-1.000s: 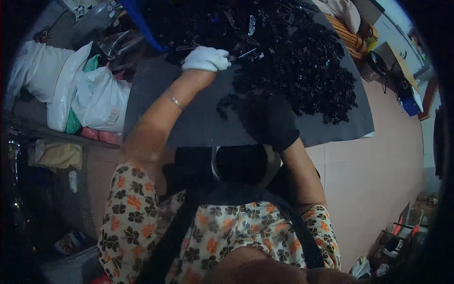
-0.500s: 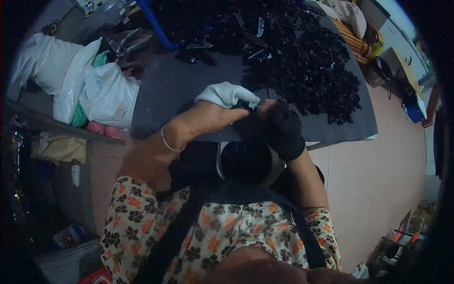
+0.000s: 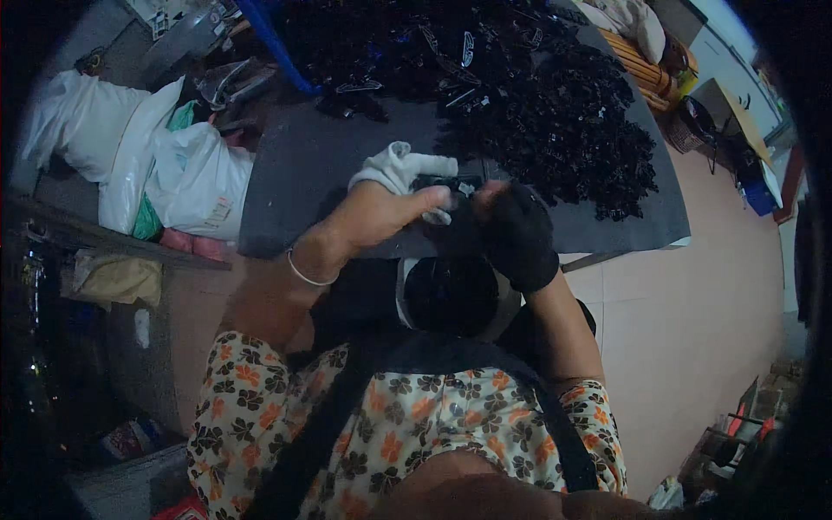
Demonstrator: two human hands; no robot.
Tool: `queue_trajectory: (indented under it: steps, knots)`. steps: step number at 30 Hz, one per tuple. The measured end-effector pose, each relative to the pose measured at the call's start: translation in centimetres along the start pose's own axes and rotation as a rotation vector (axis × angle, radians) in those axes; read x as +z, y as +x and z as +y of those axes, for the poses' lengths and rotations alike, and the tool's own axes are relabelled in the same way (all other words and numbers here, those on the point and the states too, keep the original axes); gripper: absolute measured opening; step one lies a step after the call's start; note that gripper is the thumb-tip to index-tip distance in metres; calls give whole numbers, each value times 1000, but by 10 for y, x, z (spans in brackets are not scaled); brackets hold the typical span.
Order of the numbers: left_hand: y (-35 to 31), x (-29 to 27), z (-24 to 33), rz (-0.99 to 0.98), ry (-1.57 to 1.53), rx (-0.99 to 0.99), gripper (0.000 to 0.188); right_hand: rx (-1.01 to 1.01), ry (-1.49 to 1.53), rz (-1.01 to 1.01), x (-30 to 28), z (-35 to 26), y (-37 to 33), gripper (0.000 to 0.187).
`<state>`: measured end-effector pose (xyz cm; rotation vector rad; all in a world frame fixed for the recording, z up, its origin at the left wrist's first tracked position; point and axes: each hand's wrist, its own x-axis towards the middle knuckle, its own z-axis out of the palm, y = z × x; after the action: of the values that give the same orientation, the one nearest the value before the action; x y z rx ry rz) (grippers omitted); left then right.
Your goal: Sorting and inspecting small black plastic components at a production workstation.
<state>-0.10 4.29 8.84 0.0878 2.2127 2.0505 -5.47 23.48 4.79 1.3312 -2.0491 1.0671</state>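
Observation:
My left hand, in a white glove that leaves the thumb bare, grips a small black piece with a pale bit at its right end. Its index finger is stretched out above the piece, and the thumb lies below. Close on the right is my right hand, in a black glove with bare fingertips. Its fingers are pinched together beside the pale end; what they hold is hidden. Both hands are over the near part of the dark grey table. A big heap of small black parts spreads beyond them.
Along the table's far left runs a blue edge. White plastic bags sit on a shelf at the left. At the right are a bundle of orange-brown rods and a basket. A round black seat or lid shows below the table edge.
My left index finger has straightened and lifted off the black piece, and the thumb has shifted, so more of the piece shows. My right hand stays pinched in nearly the same place.

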Motion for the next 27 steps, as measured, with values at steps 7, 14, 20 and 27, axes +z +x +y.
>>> queue_trajectory:
  steps: [7,14,20,27]
  knots:
    - [-8,8,3,-42,78,-28,34,-74,-75,-105,-1,0,-1,18]
    - [-18,9,-2,93,366,54,27,25,39,-105,5,-4,1,20]
    - [-36,13,10,-23,573,210,29,284,399,-258,-5,-5,-2,27]
    - [23,-65,-6,178,1224,533,35,240,101,-468,-14,-4,5,21]
